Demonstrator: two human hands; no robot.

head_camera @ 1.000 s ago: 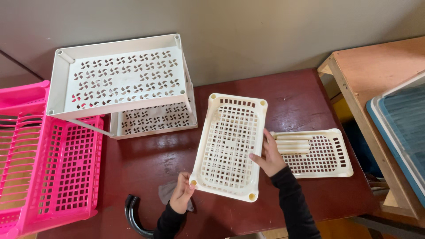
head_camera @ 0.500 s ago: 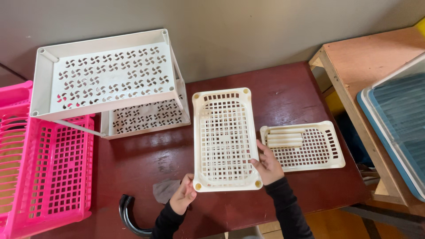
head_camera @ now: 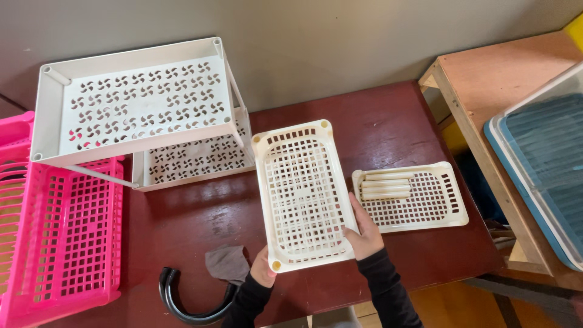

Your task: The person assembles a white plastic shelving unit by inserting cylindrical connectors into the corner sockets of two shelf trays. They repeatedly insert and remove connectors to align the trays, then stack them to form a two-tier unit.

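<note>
I hold a cream perforated plastic tray [head_camera: 300, 193] over the dark red table [head_camera: 388, 124]. My left hand [head_camera: 262, 270] grips its near left corner. My right hand [head_camera: 363, 229] grips its near right edge. The tray lies lengthwise away from me, nearly square to the table. Just right of it a second cream tray [head_camera: 425, 203] lies flat with three short cream tubes [head_camera: 385, 184] inside. A grey cloth [head_camera: 227, 263] rests beside my left hand.
A white two-tier perforated rack [head_camera: 130, 97] stands at the back left. Pink baskets [head_camera: 57, 234] fill the left edge. A black curved handle [head_camera: 176, 300] lies at the table's front. A wooden bench [head_camera: 486, 79] with a blue tray under a clear lid [head_camera: 543, 152] stands at right.
I have turned the cream tray from a tilt to nearly straight and brought it a little toward the second tray. Both hands kept their grip on its near end.
</note>
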